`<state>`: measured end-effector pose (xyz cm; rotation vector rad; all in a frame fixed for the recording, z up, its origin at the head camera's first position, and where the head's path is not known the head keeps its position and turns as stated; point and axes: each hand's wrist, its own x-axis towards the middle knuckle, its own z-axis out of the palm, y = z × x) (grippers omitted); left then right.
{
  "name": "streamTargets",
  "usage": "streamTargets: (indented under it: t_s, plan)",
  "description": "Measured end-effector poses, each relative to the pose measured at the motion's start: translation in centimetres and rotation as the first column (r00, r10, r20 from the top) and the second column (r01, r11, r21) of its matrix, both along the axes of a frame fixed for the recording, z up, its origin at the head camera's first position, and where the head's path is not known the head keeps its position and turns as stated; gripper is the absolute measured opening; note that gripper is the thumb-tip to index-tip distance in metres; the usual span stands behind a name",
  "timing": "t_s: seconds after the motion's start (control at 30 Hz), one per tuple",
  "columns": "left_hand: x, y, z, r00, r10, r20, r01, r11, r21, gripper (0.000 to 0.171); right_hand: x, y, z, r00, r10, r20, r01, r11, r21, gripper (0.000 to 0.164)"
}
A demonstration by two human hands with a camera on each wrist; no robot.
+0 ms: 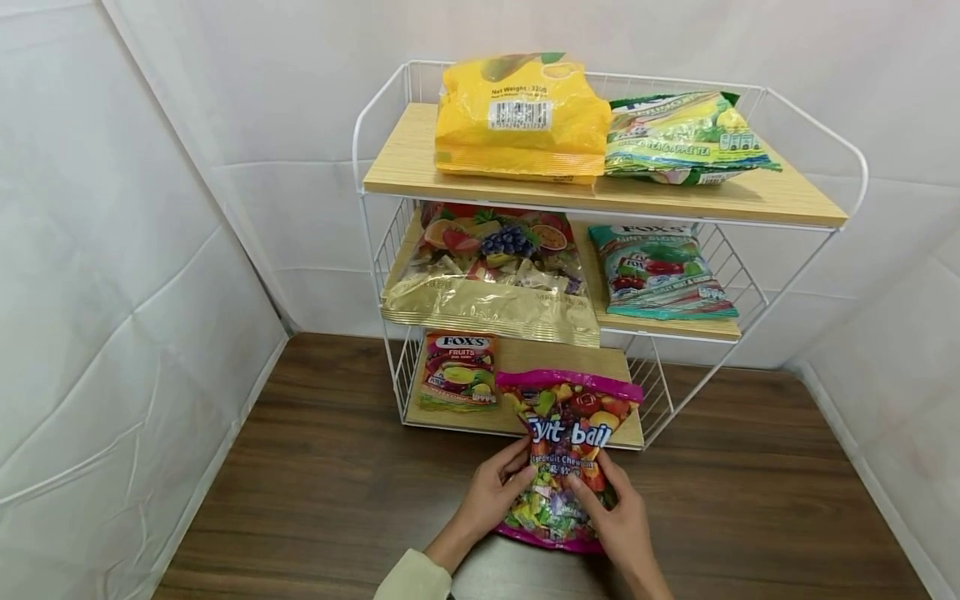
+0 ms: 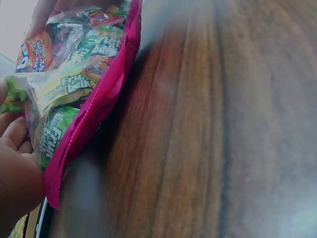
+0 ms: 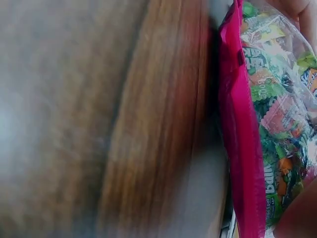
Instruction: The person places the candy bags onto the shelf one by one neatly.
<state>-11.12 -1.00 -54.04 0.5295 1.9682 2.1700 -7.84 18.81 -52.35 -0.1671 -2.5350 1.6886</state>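
Both hands grip a candy bag (image 1: 558,442) with bright pink sealed ends and a clear front full of wrapped fruit chews. My left hand (image 1: 498,487) holds its left side, thumb on the front. On the opposite side my right hand (image 1: 615,508) grips with its thumb over the front and fingers round the edge. The bag's top end overlaps the bottom shelf (image 1: 517,358) in the head view. In the left wrist view, the bag's pink end (image 2: 94,114) hangs close over the wooden table; the right wrist view shows the same pink seam (image 3: 242,124).
A white wire rack (image 1: 375,250) with wooden shelves stands ahead. On top lie a yellow bag (image 1: 525,117) and a green bag (image 1: 675,142). The middle shelf carries a gold fruit candy bag (image 1: 498,267) and a teal bag (image 1: 660,271); a small red-orange bag (image 1: 459,367) stands below.
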Motion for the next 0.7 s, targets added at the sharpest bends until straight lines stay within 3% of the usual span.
streamTargets:
  t_s: [0.13,0.37,0.53,0.63,0.7]
  plan:
    - [-0.5,0.1,-0.7,1.0,-0.01,0.014,0.01,1.0,0.009,0.049,-0.4,0.2,0.0,1.0,0.016,0.006,-0.016,1.0,0.002,0.071]
    - [-0.7,0.3,-1.1,1.0,0.003,-0.021,-0.001,0.999,0.054,0.05,-1.1,1.0,-0.5,1.0,0.018,-0.004,-0.018,1.0,-0.006,0.074]
    - [-0.5,0.3,-1.0,0.998,0.047,-0.047,-0.048,0.999,-0.01,0.05,-1.2,1.4,-0.9,1.0,0.014,-0.015,-0.013,0.997,0.082,0.073]
    - [-0.2,0.3,-0.9,0.98,0.079,-0.184,-0.112,0.977,-0.179,0.051,-1.0,1.7,-1.2,1.0,0.027,-0.014,-0.025,0.993,0.117,0.075]
    - [0.2,0.3,-0.6,0.938,0.074,-0.339,-0.19,0.927,-0.323,0.054,-0.9,1.9,-1.3,0.999,0.041,-0.032,-0.037,0.99,0.133,0.076]
